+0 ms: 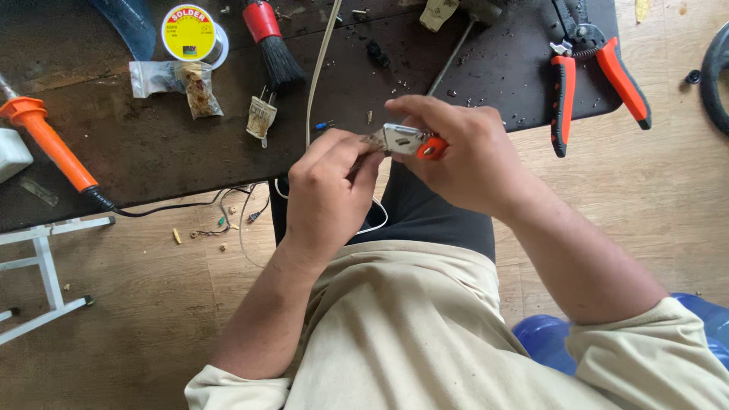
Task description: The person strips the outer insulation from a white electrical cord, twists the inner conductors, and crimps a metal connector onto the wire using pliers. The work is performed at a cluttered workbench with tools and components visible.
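1. The floor (668, 197) is light wooden laminate with visible grain, lit evenly by soft daylight.
2. A dark worktable (152, 152), scuffed and speckled with small debris, fills the upper part of the view.
3. A white metal frame (42, 266) stands on the floor at the left.
4. Small scraps and thin wire offcuts (220, 224) lie scattered on the floor just below the table's edge.
5. A blue plastic object (543, 338) sits at the lower right.

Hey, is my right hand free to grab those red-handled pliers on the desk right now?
Probably not yet. The right hand is closed on a small silver and orange tool. The pliers lie uncovered on the desk just beyond it.
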